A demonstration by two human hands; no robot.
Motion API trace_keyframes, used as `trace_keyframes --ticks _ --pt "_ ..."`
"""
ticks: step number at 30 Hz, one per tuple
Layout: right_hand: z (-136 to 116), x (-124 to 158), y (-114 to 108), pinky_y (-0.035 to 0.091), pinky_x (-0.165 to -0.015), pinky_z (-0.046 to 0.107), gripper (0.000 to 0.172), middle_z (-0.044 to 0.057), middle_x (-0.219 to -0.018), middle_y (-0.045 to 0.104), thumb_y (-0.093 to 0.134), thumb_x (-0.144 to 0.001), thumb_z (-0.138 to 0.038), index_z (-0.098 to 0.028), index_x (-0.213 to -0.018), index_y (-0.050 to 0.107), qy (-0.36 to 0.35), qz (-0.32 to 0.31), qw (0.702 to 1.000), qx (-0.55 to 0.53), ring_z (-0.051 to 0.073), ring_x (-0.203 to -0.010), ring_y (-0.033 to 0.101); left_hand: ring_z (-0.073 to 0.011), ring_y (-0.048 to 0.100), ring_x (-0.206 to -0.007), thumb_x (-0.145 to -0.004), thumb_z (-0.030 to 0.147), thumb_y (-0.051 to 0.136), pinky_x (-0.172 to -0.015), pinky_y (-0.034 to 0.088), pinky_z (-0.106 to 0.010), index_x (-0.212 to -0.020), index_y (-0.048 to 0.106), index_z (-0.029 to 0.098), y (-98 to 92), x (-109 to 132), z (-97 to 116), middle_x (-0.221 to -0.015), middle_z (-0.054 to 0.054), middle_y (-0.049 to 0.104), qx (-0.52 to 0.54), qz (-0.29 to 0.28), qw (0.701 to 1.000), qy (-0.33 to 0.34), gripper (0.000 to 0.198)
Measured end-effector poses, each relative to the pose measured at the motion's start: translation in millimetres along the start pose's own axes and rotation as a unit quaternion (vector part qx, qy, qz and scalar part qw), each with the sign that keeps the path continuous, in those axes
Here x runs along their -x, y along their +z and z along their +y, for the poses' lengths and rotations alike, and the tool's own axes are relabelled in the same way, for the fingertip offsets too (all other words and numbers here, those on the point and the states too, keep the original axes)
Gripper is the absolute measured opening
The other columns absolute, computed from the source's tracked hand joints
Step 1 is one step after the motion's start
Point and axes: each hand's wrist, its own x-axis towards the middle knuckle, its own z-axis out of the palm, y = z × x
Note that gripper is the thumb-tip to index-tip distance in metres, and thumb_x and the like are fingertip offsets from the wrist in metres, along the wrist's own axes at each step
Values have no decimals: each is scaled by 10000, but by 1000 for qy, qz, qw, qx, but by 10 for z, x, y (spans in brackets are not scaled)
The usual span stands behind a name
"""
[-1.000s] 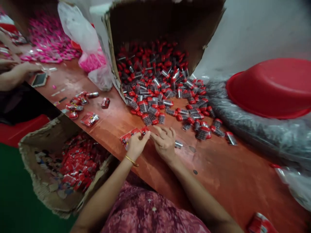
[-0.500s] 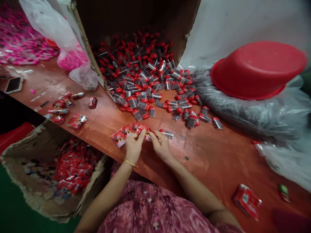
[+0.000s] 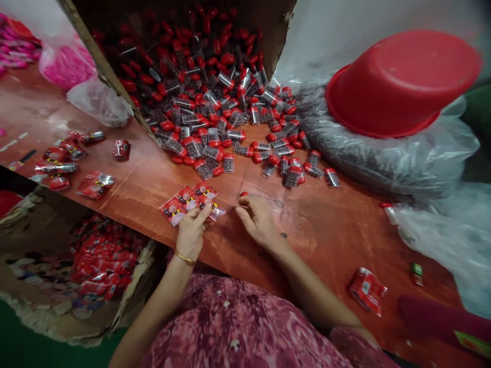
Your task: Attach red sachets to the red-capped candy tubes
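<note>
My left hand (image 3: 192,231), with a gold bangle at the wrist, pinches a fan of small red printed packets (image 3: 187,200) near the table's front edge. My right hand (image 3: 258,221) lies just right of them, fingers curled around a small red-capped clear tube (image 3: 244,194) whose cap shows at the fingertips. Beyond both hands, a tipped cardboard box (image 3: 95,61) spills a heap of red-capped tubes (image 3: 230,138) over the red-brown table (image 3: 326,230).
A red plastic basin (image 3: 399,82) sits upturned on dark plastic bags at the right. Filled red packets (image 3: 94,184) lie at the left, one more packet (image 3: 367,290) at the near right. A frayed box of red packets (image 3: 103,260) stands below the table edge.
The view has shifted right and down. The packet fan has slid left with my left hand. My hands, close together before, have drawn apart, and the tube is now in my right fingers.
</note>
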Motion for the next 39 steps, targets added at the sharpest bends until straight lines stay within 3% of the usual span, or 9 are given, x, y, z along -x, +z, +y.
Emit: trace_keyframes --ticks 2,4,8,13,18,26,32,39 --pt "219 -10 -167 384 -876 432 462 162 -1144 591 503 -822 -469 -142 -1147 543 -12 -7 994 112 284 -1029 518 -76 555 -506 -350 392 847 -488 433 -185 -551 590 131 -8 -22 3 -576 10 638 2 1 1000 -20 418" --pt "431 -22 -258 378 -871 455 540 176 -1201 568 534 -800 -463 -129 -1224 498 -22 -43 982 181 311 -1055 500 -71 548 -497 -366 386 845 -491 432 -186 -563 585 136 4 -38 -10 -560 24 625 10 -6 999 -42 411" --pt "629 -20 -232 399 -833 436 341 166 -1115 627 436 -870 -309 -137 -1127 578 -29 -83 975 203 283 -961 543 -70 539 -493 -373 351 851 -491 432 -195 -625 596 156 48 -52 -35 -559 50 608 46 -24 995 -87 408" --pt "351 142 -208 467 -679 332 281 74 -824 675 386 -875 -288 -179 -986 620 4 -70 997 -24 197 -727 591 -76 548 -510 -430 351 838 -515 439 -205 -644 595 161 39 -35 -24 -568 46 607 50 -25 993 -99 376" --pt "-26 280 -241 401 -466 229 244 10 -665 629 448 -827 -317 -185 -853 652 93 -102 963 -230 114 -505 512 -74 553 -530 -442 391 829 -541 442 -202 -633 608 152 28 -3 -51 -590 34 618 23 -48 995 -81 378" --pt "-159 198 -143 355 -424 216 209 -15 -576 569 524 -769 -344 -188 -786 662 151 -90 938 -299 94 -449 448 -75 540 -531 -402 426 829 -554 433 -204 -581 627 131 19 36 -66 -564 21 621 -15 -46 999 -24 400" --pt "-186 241 -75 374 -441 223 251 -13 -583 553 489 -812 -376 -191 -870 648 138 -78 944 -289 107 -485 472 -80 550 -557 -443 379 823 -597 438 -217 -644 651 133 50 82 -75 -613 17 646 15 -80 997 2 362" --pt "-221 259 72 382 -410 222 302 -69 -481 449 453 -847 -456 -192 -943 564 163 -32 929 -331 86 -384 423 -74 563 -588 -437 309 835 -639 445 -207 -676 645 143 111 82 -197 -651 24 657 43 -62 997 34 348"
